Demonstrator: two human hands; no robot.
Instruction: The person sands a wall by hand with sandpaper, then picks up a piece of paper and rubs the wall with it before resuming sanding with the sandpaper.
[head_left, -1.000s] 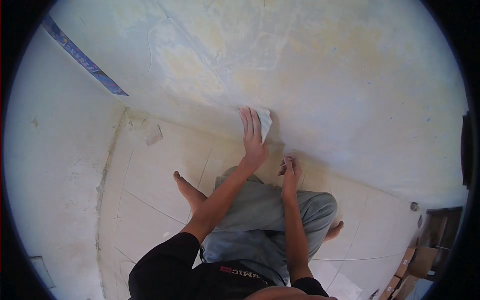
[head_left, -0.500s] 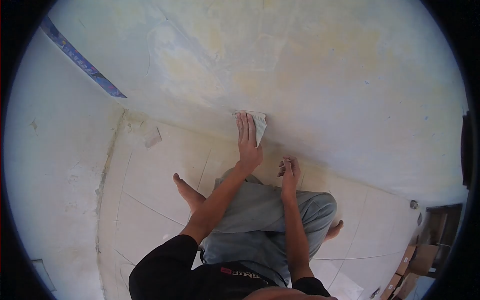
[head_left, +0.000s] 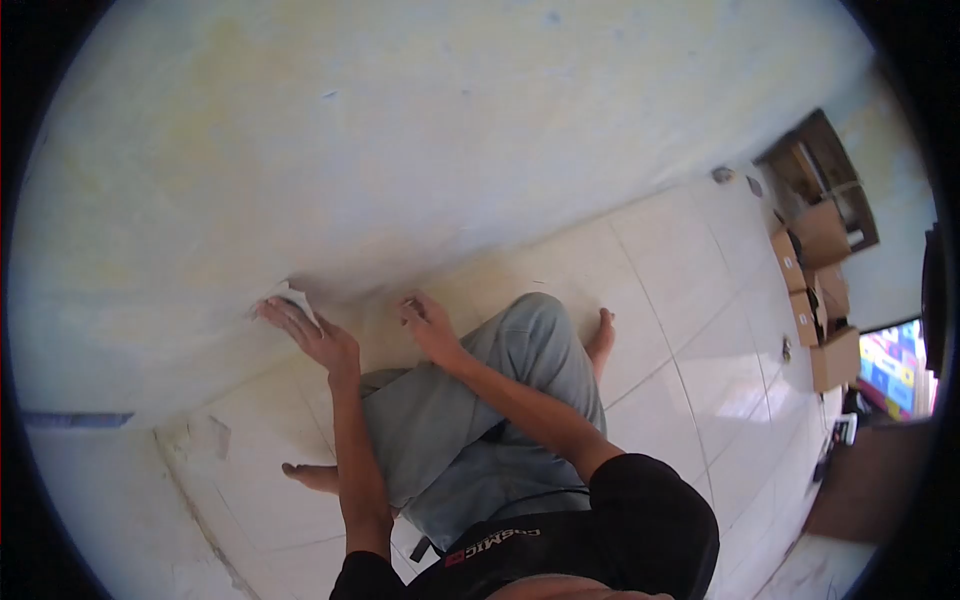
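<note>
My left hand (head_left: 322, 342) is against the lower part of the pale wall (head_left: 420, 140), holding a folded piece of sandpaper (head_left: 296, 298) under its fingers. A corner of the sheet sticks up beyond the hand. To the right, my right hand (head_left: 430, 328) hovers in front of my knees, close to the foot of the wall. Its fingers are curled in, and what they may hold is too small to name. The wall has yellowish patches and a few small blue marks.
I sit cross-legged on a floor of pale tiles (head_left: 640, 400). A thin flat scrap (head_left: 219, 438) lies near the left corner. Several cardboard boxes (head_left: 835, 360) and a wooden frame (head_left: 822, 170) stand at the right. A blue strip (head_left: 78, 420) runs along the left wall.
The view has swung to the right, bringing the boxes further in. My left hand keeps the sandpaper at the wall, and its fingers have tilted leftward. The right hand stays curled.
</note>
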